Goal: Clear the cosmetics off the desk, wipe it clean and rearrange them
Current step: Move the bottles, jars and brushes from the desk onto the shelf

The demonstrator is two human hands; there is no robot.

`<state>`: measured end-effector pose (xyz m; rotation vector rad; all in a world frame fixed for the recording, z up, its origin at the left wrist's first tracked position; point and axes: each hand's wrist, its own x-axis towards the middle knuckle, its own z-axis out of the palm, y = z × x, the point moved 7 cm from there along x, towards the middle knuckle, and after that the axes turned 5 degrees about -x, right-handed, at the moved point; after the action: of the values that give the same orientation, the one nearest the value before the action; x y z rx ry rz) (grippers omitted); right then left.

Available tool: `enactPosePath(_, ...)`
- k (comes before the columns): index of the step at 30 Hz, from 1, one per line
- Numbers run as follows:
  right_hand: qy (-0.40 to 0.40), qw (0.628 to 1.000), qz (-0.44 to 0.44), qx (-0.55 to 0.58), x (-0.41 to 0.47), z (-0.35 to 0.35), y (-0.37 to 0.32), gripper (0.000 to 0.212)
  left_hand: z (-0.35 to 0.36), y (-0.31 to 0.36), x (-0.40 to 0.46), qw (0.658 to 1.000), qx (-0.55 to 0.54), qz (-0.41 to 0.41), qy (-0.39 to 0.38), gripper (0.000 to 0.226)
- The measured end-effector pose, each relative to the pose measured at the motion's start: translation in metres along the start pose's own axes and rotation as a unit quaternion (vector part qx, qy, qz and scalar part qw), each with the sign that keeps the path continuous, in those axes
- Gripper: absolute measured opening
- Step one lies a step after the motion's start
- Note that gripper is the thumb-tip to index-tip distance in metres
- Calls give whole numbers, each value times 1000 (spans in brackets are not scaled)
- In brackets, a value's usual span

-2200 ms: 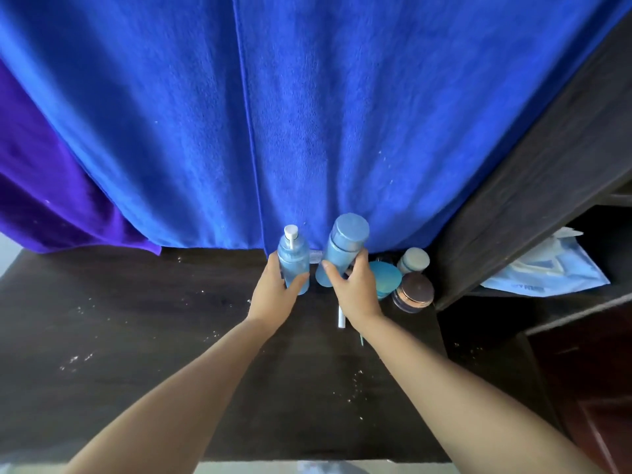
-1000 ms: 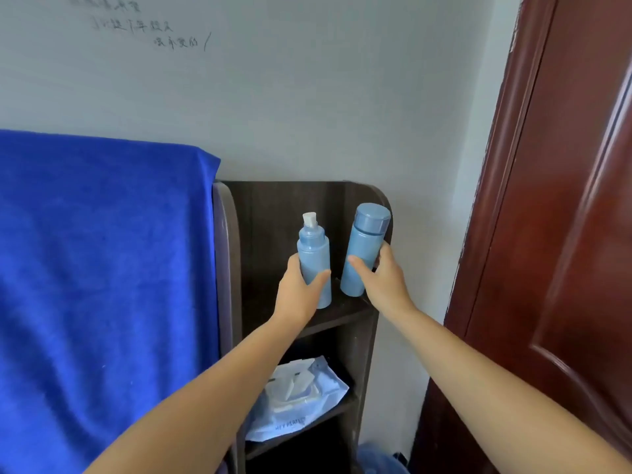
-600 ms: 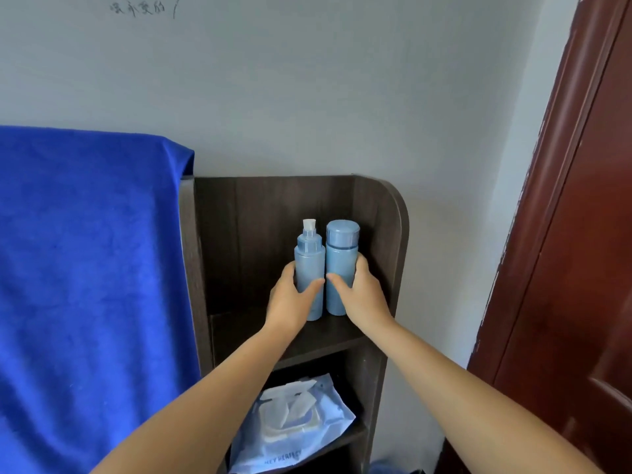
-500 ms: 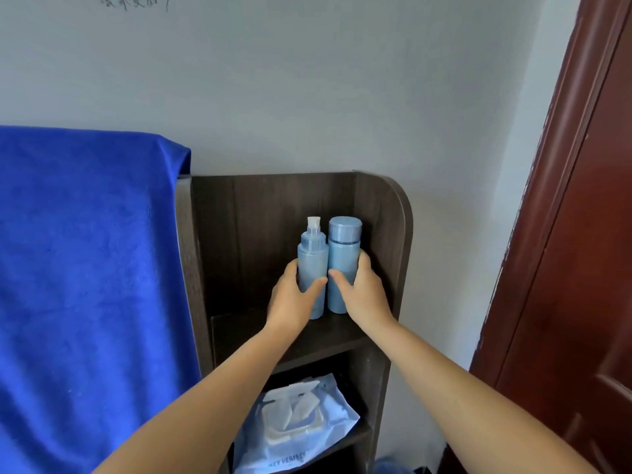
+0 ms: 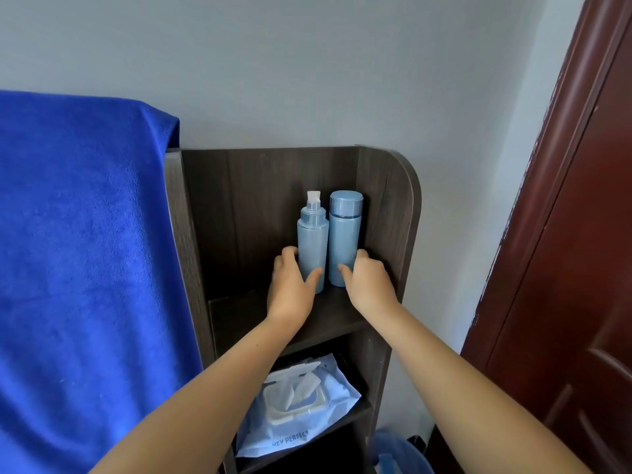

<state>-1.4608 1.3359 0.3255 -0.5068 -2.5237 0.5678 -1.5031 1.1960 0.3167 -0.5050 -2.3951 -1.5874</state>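
Two light blue cosmetic bottles stand upright side by side on the top shelf (image 5: 239,313) of a dark wooden side unit, near its right wall. The pump bottle (image 5: 313,241) with a white nozzle is on the left, and my left hand (image 5: 290,289) wraps its lower part. The capped bottle (image 5: 344,234) is on the right, its base held by my right hand (image 5: 367,285). The bottles touch each other. The desk and the other cosmetics are out of view.
A blue towel (image 5: 85,251) hangs at the left of the shelf unit. A pack of wet wipes (image 5: 301,401) lies on the shelf below. A dark red door (image 5: 581,234) stands at the right, and a blue bin (image 5: 396,453) sits on the floor.
Both bottles were lifted off the desk, carried to the side unit and set down upright on its top shelf. In the last half second they slid slightly back towards the right wall.
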Motion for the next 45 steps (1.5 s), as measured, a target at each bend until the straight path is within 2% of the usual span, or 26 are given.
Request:
enactPosePath(9, -8, 1000, -1, 20, 3, 5, -1, 30, 5, -3, 5, 1000, 3, -20, 16, 52)
enactPosePath(13, -23, 999, -6, 35, -7, 4, 4, 45, -2, -4, -4, 999, 12, -26, 18, 64)
enactPosePath(18, -14, 996, -37, 76, -37, -3, 11, 52, -26, 8, -55, 996, 16, 73, 44, 60)
enactPosePath(22, 46, 984, -130, 110, -77, -12, -7, 36, -50, 6, -113, 988, 34, 148, 32, 44)
enactPosePath(25, 33, 966, -219, 134, -118, -7, -42, 23, -85, -16, -158, 980, 88, 169, 50, 26)
enactPosePath(28, -4, 953, -266, 145, -161, 24, -76, 19, -129, -75, -192, 984, 123, 112, 66, 17)
enactPosePath(32, -89, 946, -282, 136, -224, 94, -114, 21, -197, -172, -223, 984, 142, -65, 89, 17)
enactPosePath(36, -226, 935, -266, 66, -280, 184, -138, 20, -238, -245, -250, 960, 190, -202, 40, 12)
enactPosePath(40, -330, 922, -201, -18, -317, 267, -143, 21, -234, -310, -264, 930, 226, -285, -58, 14)
enactPosePath(42, -363, 918, -154, -48, -332, 298, -139, 26, -222, -334, -266, 920, 237, -300, -86, 18)
enactPosePath(45, -359, 921, -113, -97, -345, 324, -132, 30, -202, -354, -268, 909, 275, -294, -108, 25)
